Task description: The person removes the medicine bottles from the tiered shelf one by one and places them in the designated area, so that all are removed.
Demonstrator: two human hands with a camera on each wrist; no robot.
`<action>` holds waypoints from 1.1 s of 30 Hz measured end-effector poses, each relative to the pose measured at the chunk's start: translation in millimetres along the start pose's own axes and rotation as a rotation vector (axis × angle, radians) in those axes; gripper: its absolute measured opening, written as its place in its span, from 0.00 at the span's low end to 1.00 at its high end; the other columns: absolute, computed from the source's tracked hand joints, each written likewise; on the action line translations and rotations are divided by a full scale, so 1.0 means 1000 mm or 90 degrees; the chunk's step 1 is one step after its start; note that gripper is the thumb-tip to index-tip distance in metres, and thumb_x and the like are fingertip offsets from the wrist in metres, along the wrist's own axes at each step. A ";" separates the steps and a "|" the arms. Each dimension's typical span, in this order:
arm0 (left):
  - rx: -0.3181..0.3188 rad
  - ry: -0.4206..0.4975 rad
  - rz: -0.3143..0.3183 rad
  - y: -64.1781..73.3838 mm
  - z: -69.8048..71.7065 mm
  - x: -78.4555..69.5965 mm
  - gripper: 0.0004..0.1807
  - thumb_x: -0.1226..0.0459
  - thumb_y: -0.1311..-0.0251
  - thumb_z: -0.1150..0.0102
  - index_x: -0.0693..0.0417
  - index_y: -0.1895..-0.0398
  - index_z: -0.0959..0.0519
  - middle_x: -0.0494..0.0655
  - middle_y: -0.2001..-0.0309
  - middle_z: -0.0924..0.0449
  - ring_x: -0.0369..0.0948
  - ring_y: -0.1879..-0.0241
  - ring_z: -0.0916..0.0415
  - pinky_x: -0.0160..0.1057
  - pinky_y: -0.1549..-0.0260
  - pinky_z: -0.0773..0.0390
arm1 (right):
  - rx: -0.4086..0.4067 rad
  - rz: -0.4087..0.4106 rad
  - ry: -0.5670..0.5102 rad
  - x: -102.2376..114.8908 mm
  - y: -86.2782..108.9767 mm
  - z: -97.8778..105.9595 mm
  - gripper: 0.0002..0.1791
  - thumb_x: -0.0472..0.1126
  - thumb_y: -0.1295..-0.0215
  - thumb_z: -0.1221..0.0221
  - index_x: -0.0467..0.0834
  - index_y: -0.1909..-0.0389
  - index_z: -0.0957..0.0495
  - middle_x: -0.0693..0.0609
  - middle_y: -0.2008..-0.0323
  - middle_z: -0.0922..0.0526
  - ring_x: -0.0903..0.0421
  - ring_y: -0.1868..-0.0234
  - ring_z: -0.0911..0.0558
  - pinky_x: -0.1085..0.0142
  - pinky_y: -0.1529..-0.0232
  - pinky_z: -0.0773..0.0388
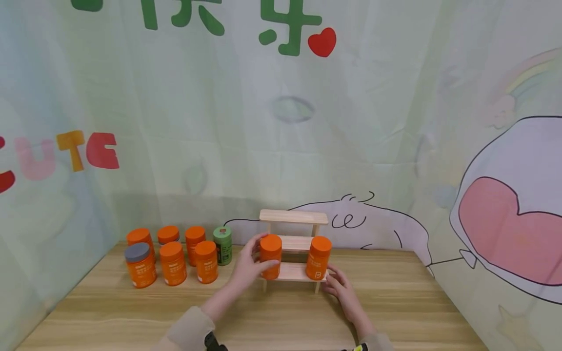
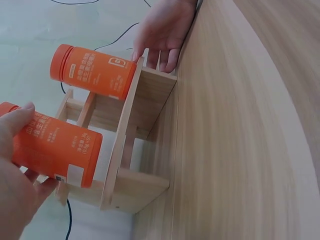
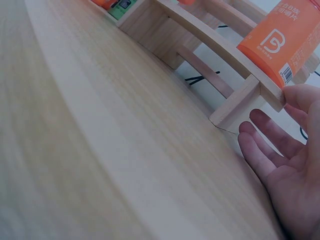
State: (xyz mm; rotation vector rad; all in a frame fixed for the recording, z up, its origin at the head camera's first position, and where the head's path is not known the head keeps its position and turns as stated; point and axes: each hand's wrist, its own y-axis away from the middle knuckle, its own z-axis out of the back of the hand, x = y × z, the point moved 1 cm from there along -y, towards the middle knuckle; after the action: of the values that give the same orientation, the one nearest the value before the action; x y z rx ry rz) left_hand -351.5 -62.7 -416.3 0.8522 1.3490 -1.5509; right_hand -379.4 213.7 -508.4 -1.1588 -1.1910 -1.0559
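Observation:
My left hand [image 1: 250,265] grips an orange supplement bottle [image 1: 270,258] at its sides. In the left wrist view the base of this bottle [image 2: 60,147] is close to the lowest board of a small wooden tiered shelf [image 1: 293,216], at its left end. A second orange bottle [image 1: 319,258] stands at the right end of that same board. My right hand [image 1: 344,295] is beside the shelf's right end. In the right wrist view its thumb tip is right at the board's corner, and the other fingers [image 3: 272,135] extend loosely below.
On the left of the wooden table [image 1: 281,321] stand several orange bottles [image 1: 173,263], one with a grey lid [image 1: 137,252]. A green bottle [image 1: 223,245] is between them and the shelf. A printed cloth backdrop [image 1: 197,107] hangs behind the table.

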 end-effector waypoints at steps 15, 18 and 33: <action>-0.064 -0.038 0.001 0.007 0.039 0.009 0.40 0.70 0.50 0.27 0.55 0.32 0.34 0.60 0.39 0.25 0.56 0.40 0.27 0.58 0.43 0.25 | -0.013 -0.006 -0.001 0.001 0.002 0.001 0.29 0.41 0.27 0.49 0.31 0.31 0.40 0.40 0.49 0.24 0.52 0.54 0.19 0.66 0.52 0.19; -0.080 -0.053 -0.017 0.009 0.044 0.014 0.40 0.70 0.50 0.28 0.57 0.32 0.35 0.61 0.39 0.25 0.56 0.41 0.27 0.56 0.45 0.24 | -0.013 -0.003 0.000 0.001 0.002 0.001 0.29 0.40 0.27 0.50 0.30 0.31 0.40 0.39 0.48 0.24 0.51 0.53 0.19 0.66 0.52 0.19; -0.154 -0.095 0.021 0.015 0.061 0.033 0.40 0.70 0.48 0.29 0.61 0.31 0.37 0.65 0.33 0.32 0.60 0.33 0.35 0.59 0.36 0.33 | -0.012 -0.007 0.001 0.002 0.002 -0.001 0.29 0.41 0.27 0.49 0.32 0.31 0.39 0.40 0.49 0.24 0.50 0.52 0.19 0.65 0.51 0.19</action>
State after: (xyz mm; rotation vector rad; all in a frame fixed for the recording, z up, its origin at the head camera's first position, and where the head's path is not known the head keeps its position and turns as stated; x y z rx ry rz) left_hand -346.5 -129.1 -441.9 0.5947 1.3725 -1.3635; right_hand -377.2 213.0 -506.8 -1.1668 -1.1892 -1.0786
